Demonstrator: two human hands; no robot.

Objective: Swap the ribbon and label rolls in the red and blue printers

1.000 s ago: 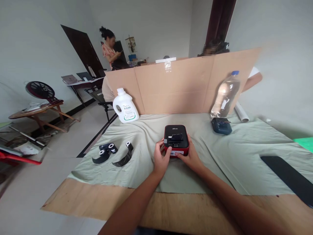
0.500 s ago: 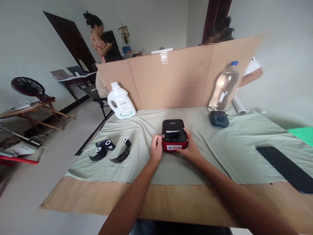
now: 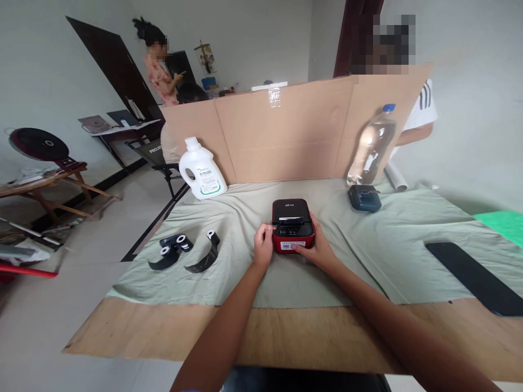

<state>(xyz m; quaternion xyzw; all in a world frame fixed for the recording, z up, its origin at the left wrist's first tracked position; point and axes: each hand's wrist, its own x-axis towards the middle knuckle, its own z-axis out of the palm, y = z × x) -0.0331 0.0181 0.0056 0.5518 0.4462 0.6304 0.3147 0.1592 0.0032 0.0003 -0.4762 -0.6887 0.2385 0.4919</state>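
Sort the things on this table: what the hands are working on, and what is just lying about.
In hand: red-and-black box, gripped on its sides by the left hand and right hand.

Lying about: white jug, water bottle, small blue device, black tape rolls, flat black slab, cardboard screen.

Pale-walled room, evenly lit
White walls [image 3: 261,32] and a pale floor [image 3: 61,294] are shown; a dark door [image 3: 110,65] is seen at left, with a desk [image 3: 122,132], a folding chair [image 3: 161,158] and a low wooden table [image 3: 44,182] grouped below it — a dark curtain [image 3: 345,38] is hung at right.
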